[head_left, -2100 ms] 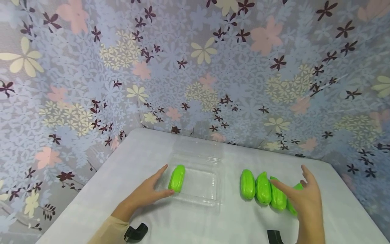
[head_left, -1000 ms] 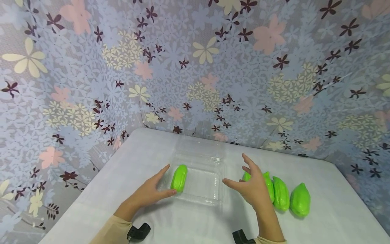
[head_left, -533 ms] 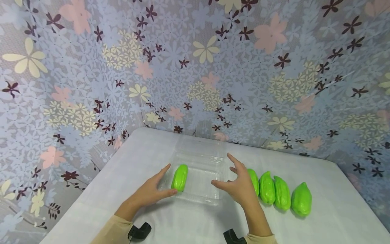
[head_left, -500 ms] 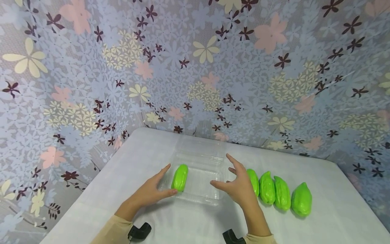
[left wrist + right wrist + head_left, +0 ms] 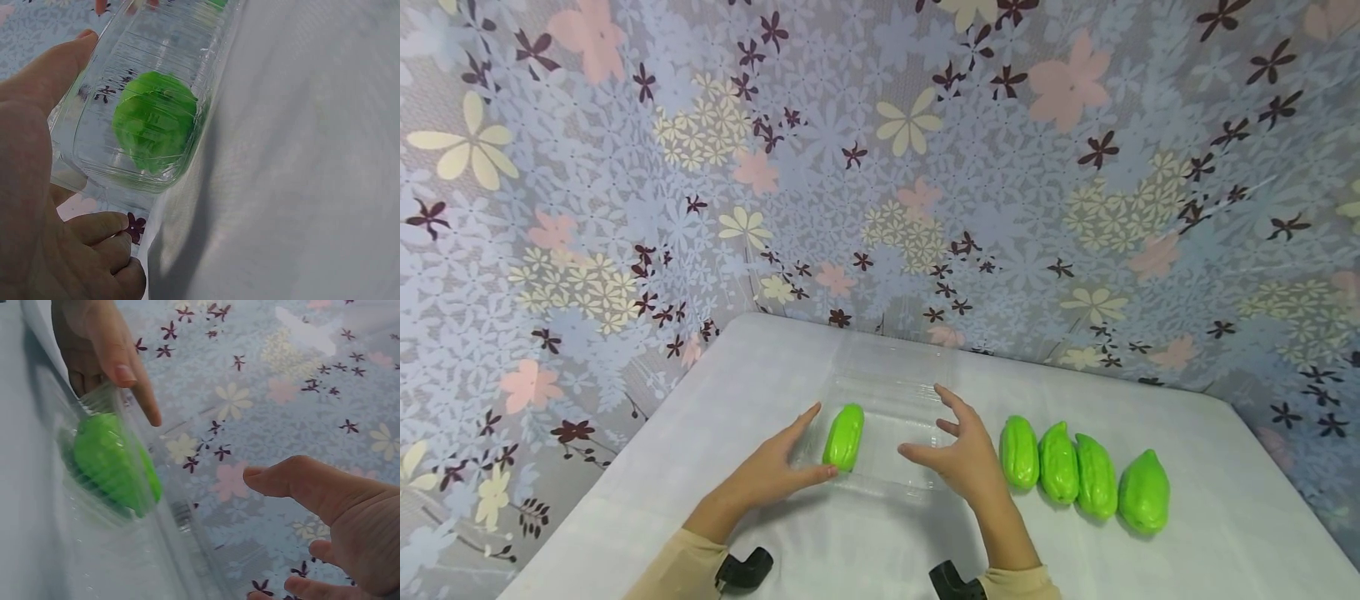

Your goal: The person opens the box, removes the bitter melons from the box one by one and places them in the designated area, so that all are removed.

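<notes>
A clear hinged plastic container [image 5: 891, 454] stands on the white table with its lid folded back. One glossy green ridged toy fruit [image 5: 844, 437] lies along the container's left side and shows through the wall in the left wrist view. My left hand [image 5: 767, 475] holds the container's left end, thumb at the near rim and index finger along the left side. Over the container's right part hovers my right hand [image 5: 962, 454], thumb and fingers spread, nothing between them. Several more green toy fruits [image 5: 1058, 467] lie in a row right of that hand.
The container's lid [image 5: 891, 362] lies flat toward the back of the white table [image 5: 1210, 467]. Flower-patterned cloth [image 5: 880, 167] rises behind and beside the table. Black camera mounts [image 5: 745, 569] sit at both wrists.
My right hand has moved left from over the fruit row to over the container, uncovering the whole row. My left hand has stayed at the container with its fruit.
</notes>
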### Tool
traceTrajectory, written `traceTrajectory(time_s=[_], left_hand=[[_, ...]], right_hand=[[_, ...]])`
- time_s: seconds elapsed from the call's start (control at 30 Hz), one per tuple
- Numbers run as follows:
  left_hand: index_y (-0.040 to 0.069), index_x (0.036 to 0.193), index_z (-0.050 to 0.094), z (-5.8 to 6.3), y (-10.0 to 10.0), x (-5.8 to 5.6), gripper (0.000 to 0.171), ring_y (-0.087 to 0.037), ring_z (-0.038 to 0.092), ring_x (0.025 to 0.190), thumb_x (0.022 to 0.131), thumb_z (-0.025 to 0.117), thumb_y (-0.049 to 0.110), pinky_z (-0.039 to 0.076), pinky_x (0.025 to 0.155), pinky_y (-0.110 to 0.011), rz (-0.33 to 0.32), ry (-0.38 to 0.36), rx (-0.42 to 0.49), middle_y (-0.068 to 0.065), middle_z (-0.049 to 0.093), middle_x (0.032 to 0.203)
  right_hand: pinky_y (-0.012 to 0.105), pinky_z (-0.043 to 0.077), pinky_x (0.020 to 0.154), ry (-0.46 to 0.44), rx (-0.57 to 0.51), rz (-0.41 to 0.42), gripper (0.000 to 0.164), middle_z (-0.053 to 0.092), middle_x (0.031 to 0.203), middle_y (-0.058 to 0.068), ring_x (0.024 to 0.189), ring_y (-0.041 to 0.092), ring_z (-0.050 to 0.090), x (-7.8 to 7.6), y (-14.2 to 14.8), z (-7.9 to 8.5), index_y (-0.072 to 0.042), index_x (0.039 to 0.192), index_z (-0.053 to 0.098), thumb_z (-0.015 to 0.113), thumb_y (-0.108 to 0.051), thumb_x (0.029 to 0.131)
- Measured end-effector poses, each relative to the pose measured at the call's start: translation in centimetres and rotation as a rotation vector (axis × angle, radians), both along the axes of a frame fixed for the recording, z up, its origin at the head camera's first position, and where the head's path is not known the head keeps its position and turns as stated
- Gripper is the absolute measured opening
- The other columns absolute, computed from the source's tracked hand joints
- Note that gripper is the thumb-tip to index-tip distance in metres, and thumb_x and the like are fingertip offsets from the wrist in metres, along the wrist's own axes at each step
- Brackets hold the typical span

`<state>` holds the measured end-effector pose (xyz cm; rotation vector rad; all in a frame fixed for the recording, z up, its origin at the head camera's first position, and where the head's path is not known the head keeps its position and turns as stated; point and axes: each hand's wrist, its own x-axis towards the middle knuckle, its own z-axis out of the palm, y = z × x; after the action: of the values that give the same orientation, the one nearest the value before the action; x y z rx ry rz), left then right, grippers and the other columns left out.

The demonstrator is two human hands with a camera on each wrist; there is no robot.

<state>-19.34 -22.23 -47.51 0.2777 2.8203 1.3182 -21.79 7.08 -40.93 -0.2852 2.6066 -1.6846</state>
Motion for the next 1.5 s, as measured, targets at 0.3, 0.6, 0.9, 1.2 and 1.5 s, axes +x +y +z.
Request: traceTrajectory(time_s=[0.3, 0.6, 0.9, 1.2, 1.5], left_hand=[[0.027, 0.163, 0.020, 0.0, 0.0, 0.0, 0.105, -0.036, 0.027, 0.147, 0.081, 0.076, 0.061, 0.024, 0.115, -0.062, 0.003, -0.008, 0.014, -0.004, 0.025, 0.164], [0.028, 0.163, 0.020, 0.1, 0.2, 0.0, 0.104, -0.037, 0.028, 0.147, 0.082, 0.077, 0.060, 0.025, 0.114, -0.064, 0.008, -0.014, 0.010, -0.005, 0.025, 0.164], [0.027, 0.163, 0.021, -0.1, 0.1, 0.0, 0.104, -0.038, 0.028, 0.146, 0.082, 0.076, 0.060, 0.025, 0.113, -0.065, 0.013, -0.004, 0.010, -0.005, 0.026, 0.163], [0.026, 0.163, 0.020, -0.2, 0.1, -0.1, 0.105, -0.038, 0.029, 0.146, 0.081, 0.075, 0.063, 0.026, 0.113, -0.065, 0.011, 0.003, 0.007, -0.006, 0.026, 0.163], [0.028, 0.163, 0.020, -0.1, 0.1, 0.0, 0.104, -0.037, 0.028, 0.147, 0.082, 0.075, 0.062, 0.026, 0.113, -0.066, 0.009, -0.008, 0.014, -0.004, 0.026, 0.163]], right_hand=[[0.049, 0.058, 0.084, 0.018, -0.037, 0.042, 0.095, 0.044, 0.151, 0.017, 0.123, 0.041, 0.057, -0.3, -1.8, -1.2, -0.019, 0.153, 0.044, 0.093, -0.022, 0.072], [0.050, 0.059, 0.082, -0.009, -0.038, 0.089, 0.093, 0.043, 0.149, 0.024, 0.119, 0.043, 0.060, -0.4, -3.5, -1.9, -0.014, 0.152, 0.045, 0.093, -0.021, 0.073], [0.052, 0.059, 0.082, -0.012, -0.006, 0.150, 0.090, 0.042, 0.147, 0.030, 0.114, 0.048, 0.061, -0.3, -5.0, -2.2, -0.010, 0.151, 0.046, 0.092, -0.018, 0.074], [0.056, 0.056, 0.086, -0.051, 0.043, 0.153, 0.092, 0.042, 0.147, 0.032, 0.116, 0.051, 0.059, -0.4, -6.0, -2.4, -0.011, 0.151, 0.047, 0.093, -0.021, 0.072], [0.057, 0.054, 0.090, -0.043, 0.095, 0.171, 0.088, 0.048, 0.142, 0.030, 0.117, 0.048, 0.059, -0.6, -7.1, -2.4, -0.010, 0.149, 0.050, 0.093, -0.023, 0.072]])
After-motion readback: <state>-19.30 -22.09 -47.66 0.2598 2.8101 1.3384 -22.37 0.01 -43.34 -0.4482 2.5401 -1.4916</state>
